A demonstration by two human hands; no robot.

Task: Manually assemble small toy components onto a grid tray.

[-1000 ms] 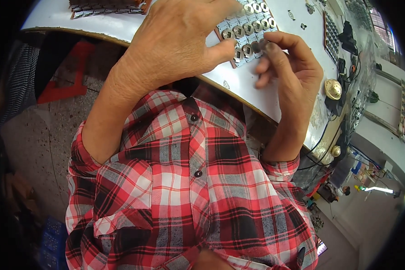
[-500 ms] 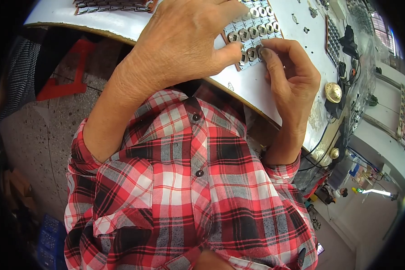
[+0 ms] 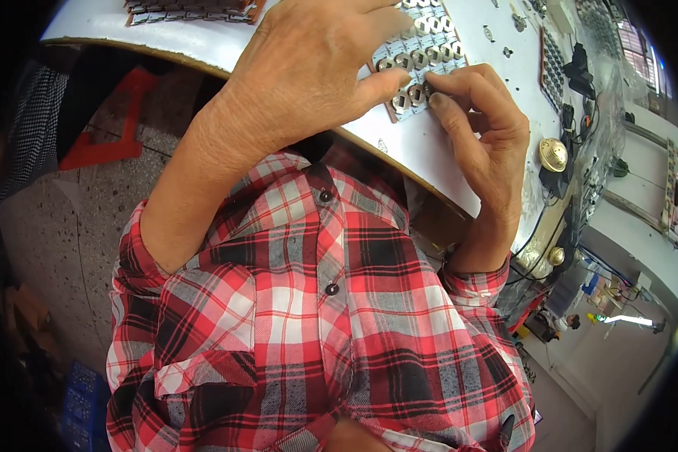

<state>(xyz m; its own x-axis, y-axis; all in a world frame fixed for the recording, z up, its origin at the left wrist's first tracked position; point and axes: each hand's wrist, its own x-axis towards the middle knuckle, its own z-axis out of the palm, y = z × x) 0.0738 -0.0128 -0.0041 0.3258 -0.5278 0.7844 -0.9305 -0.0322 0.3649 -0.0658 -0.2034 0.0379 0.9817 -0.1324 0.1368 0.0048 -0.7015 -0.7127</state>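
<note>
A pale blue circuit board panel (image 3: 420, 73) with brown edges lies on the white table, carrying rows of round, silvery metal clips (image 3: 416, 94). My left hand (image 3: 297, 71) reaches over its left side, thumb stretched along the nearest row and fingers spread apart toward the far rows. Some of those fingers run out at the upper edge of the picture. At the right end of the nearest row, the thumb and index finger of my right hand (image 3: 486, 120) are pinched on a round metal clip, mostly hidden by the fingertips. Its other fingers are curled.
A stack of similar panels (image 3: 192, 10) stands at the far left of the white table (image 3: 113, 26). Small dark parts (image 3: 508, 53) are scattered right of my hands. Beyond are another filled panel (image 3: 552, 68), a gold-coloured dome (image 3: 553, 154), cables and clear plastic sheeting.
My right hand has moved slightly left and nearer, still pinched at the nearest row. The panel appears slightly lower and further left in the picture. My left hand stays over it.
</note>
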